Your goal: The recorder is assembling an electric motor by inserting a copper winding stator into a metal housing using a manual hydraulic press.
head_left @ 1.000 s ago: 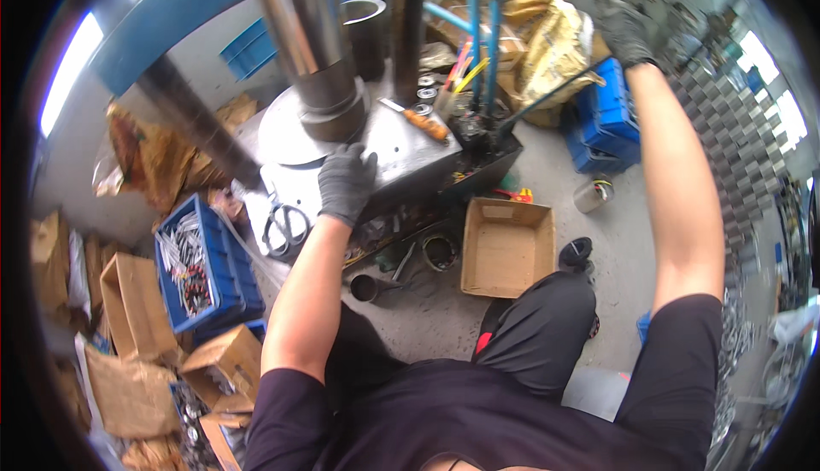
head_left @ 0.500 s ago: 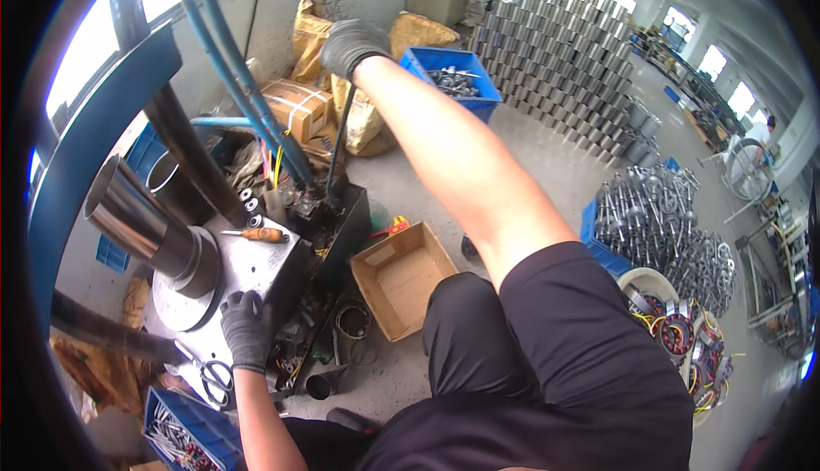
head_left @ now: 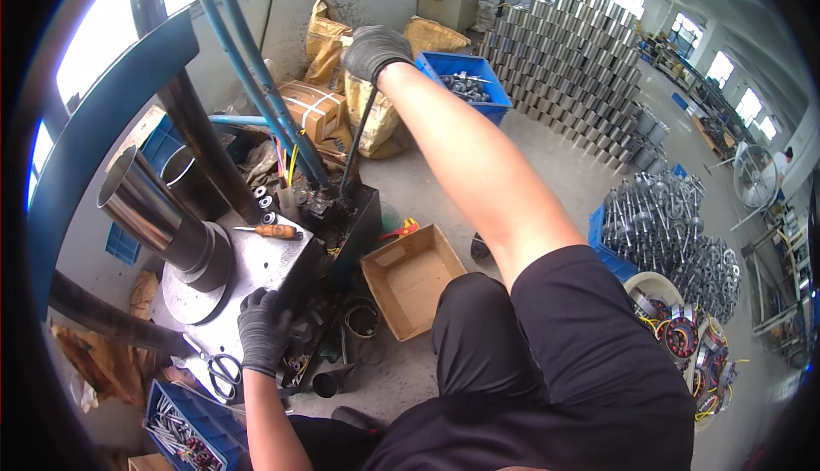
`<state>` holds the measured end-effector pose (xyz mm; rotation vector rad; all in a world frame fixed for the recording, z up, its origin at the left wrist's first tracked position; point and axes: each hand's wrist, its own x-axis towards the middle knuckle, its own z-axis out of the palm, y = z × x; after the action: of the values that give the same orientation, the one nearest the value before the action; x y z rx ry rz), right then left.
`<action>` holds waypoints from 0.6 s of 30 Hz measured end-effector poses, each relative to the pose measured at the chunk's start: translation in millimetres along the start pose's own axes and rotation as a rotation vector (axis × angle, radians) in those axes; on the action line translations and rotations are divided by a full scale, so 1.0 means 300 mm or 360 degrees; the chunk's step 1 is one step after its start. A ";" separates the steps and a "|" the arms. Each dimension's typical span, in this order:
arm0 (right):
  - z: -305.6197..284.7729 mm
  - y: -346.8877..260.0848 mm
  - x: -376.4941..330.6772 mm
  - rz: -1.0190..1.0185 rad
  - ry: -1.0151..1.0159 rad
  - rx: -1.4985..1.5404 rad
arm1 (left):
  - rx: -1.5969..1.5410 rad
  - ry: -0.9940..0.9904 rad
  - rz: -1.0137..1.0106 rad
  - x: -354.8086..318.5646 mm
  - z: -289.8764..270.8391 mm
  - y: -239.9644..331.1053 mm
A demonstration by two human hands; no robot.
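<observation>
Right hand (head_left: 378, 52) on a dark lever (head_left: 360, 140), left hand (head_left: 263, 333) at the worktop (head_left: 254, 263).
The right fingers are curled closed around the lever's top, its rod slanting down below them; the left fingers, partly open and grasping nothing visible, rest at the worktop's edge, near the round plate (head_left: 182, 302) under a shiny metal cylinder (head_left: 158, 215).

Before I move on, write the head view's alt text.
A grey-gloved right hand is at the top of a long black rod; the grey-gloved left hand is at the edge of a silver metal worktop, near black-handled scissors. An open brown cardboard box stands nearby.
</observation>
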<state>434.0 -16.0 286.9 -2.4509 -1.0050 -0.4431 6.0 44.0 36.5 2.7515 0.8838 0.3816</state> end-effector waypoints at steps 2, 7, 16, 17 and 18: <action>0.028 -0.002 0.008 -0.0007 0.0032 0.0002 | -0.0001 0.0007 -0.0011 -0.014 -0.009 -0.018; 0.113 0.153 0.121 -0.0323 0.0174 -0.0122 | -0.0132 -0.0062 0.0016 0.005 -0.009 0.016; 0.018 0.104 -0.022 -0.0314 -0.0085 -0.0362 | -0.0109 -0.0002 -0.0075 -0.030 -0.029 -0.033; 0.008 0.094 -0.081 -0.0269 0.0023 -0.0195 | -0.0182 0.0004 -0.0105 -0.032 -0.033 -0.039; 0.007 0.121 -0.113 -0.0253 0.0012 -0.0172 | -0.0200 0.0111 -0.0081 -0.030 -0.025 -0.048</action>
<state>437.4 -57.4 259.5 -2.4711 -1.2075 -0.5722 -10.9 51.0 37.7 2.6101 0.9120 0.5087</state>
